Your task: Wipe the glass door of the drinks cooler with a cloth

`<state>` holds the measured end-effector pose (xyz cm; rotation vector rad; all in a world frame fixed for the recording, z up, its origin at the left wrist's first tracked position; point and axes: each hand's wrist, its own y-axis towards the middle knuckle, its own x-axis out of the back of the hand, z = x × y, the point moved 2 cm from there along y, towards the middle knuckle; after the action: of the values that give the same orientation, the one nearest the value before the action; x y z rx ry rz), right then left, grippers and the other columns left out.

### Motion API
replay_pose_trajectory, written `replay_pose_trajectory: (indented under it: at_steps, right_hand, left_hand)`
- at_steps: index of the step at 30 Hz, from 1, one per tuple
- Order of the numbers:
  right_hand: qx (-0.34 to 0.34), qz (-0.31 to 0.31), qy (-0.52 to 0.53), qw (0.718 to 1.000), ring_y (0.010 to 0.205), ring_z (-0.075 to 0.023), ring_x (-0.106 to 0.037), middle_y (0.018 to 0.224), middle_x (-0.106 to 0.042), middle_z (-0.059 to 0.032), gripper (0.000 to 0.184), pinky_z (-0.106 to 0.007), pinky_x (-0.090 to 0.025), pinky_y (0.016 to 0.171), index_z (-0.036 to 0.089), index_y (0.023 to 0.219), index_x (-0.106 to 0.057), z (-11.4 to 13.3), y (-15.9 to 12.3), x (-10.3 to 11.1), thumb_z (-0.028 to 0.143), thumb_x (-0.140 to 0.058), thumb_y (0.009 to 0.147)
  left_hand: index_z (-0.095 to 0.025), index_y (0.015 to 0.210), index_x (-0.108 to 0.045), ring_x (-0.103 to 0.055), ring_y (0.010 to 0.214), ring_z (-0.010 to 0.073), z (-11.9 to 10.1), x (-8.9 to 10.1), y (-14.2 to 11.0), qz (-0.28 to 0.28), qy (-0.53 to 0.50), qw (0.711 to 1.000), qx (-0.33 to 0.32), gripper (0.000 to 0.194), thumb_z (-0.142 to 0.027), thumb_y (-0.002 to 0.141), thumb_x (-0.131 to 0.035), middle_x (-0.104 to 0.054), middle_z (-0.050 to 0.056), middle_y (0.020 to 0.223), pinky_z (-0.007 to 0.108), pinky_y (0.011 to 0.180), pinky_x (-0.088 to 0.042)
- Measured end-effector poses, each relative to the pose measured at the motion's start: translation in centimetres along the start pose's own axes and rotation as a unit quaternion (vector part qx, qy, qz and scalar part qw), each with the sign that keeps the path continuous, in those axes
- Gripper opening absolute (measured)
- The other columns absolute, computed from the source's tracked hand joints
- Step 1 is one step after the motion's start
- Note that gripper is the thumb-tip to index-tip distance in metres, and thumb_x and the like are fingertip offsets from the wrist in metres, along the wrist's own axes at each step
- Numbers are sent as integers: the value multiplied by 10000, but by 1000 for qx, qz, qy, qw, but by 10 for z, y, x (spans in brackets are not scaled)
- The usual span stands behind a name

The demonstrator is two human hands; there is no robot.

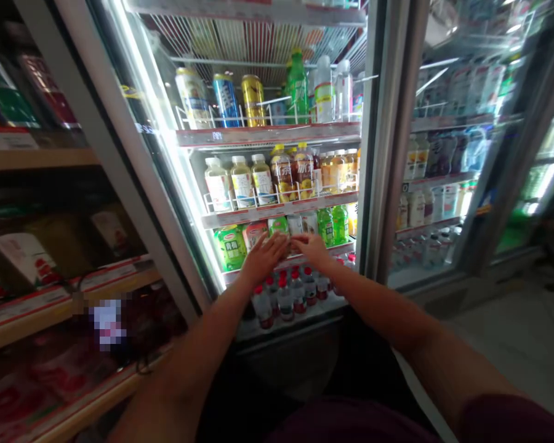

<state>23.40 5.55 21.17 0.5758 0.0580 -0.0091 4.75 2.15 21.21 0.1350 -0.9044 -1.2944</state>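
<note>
Both my arms reach into an open lit drinks fridge. My left hand (263, 255) and my right hand (311, 249) meet at the front of the third shelf (233, 218), their fingertips almost touching. The left fingers are stretched out and slightly apart, lying against the bottles there. The right fingers bend over a small dark item (289, 247) between the hands, most of it hidden. Just behind stand a green-labelled bottle (231, 246) and green soda bottles (332, 224). Below the hands stand several red-capped bottles (284, 298).
Higher shelves hold cans (226, 98), a green bottle (298, 86) and juice bottles (263, 178). The fridge's metal frame (388, 154) stands to the right, with a closed glass-door fridge (447, 160) beyond. Wooden shelves of packaged goods (37, 271) fill the left.
</note>
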Motion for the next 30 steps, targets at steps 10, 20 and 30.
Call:
replay_pose_trajectory:
  at_steps: [10,20,30]
  right_hand:
    - [237,-76,-454,855,1591,-362,-112,1711,-171,-151,972,-576,-162,1299,155,1649,-220,97,90,98,290,-757,850]
    - [142,24,-561,815,1533,-457,218,1693,191,-212,1478,-639,-140,1269,122,1648,152,90,116,98,421,-931,689]
    - [178,50,-599,779,1562,-467,92,1698,148,-217,1436,-685,-249,1217,168,1676,-25,81,123,119,335,-981,618]
  left_hand:
    - [-232,1435,-581,-609,1301,260,73,56,50,-1,47,999,25,432,-139,1023,-490,-584,78,1499,420,1006,-559]
    - [-238,1409,-604,-563,1343,306,114,79,110,-119,19,979,166,415,-178,1008,-516,-592,89,1486,497,1136,-479]
    - [-189,1528,-466,-264,1564,313,71,49,89,-57,-17,993,100,518,-151,1011,-464,-399,105,1638,560,1288,-263]
